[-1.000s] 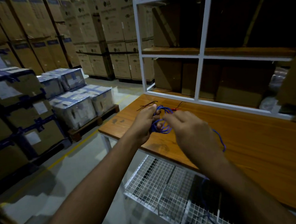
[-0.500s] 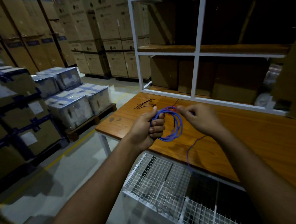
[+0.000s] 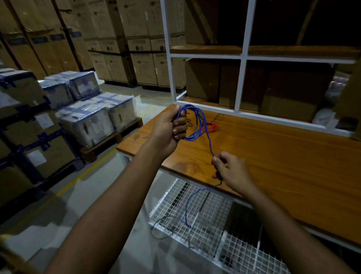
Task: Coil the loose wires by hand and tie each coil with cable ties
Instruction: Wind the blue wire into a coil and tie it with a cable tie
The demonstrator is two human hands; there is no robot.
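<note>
Coil of blue wire sits in my left hand, fist closed round the loops at the centre of the frame, above the bench corner, so the turns can't spring apart. My right hand, lower and right of it, pinches the free run of wire so I can feed the next loop up. The tail hangs past the bench edge over the mesh shelf. An orange coil lies on the bench behind, out of the way. I judge tying not yet due.
</note>
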